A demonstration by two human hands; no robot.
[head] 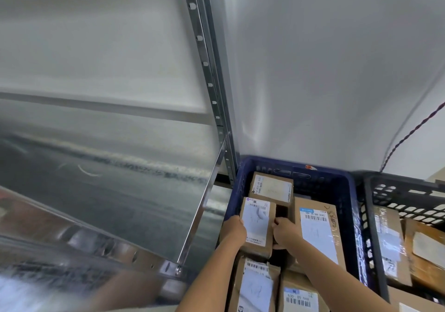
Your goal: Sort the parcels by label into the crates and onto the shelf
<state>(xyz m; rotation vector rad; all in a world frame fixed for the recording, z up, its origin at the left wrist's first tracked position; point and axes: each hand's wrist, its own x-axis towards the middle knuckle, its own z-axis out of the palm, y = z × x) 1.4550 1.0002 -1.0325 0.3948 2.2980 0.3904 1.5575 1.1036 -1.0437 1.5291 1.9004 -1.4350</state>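
A small cardboard parcel with a white label lies in the blue crate. My left hand grips its left edge and my right hand grips its right edge. Around it in the crate lie several other labelled parcels: one behind, a long one on the right, two in front. The metal shelf stands to the left, its surface bare and blurred.
A black crate on the right holds more taped parcels. The shelf's perforated steel upright rises beside the blue crate. A white wall is behind, with a red cord hanging at the right.
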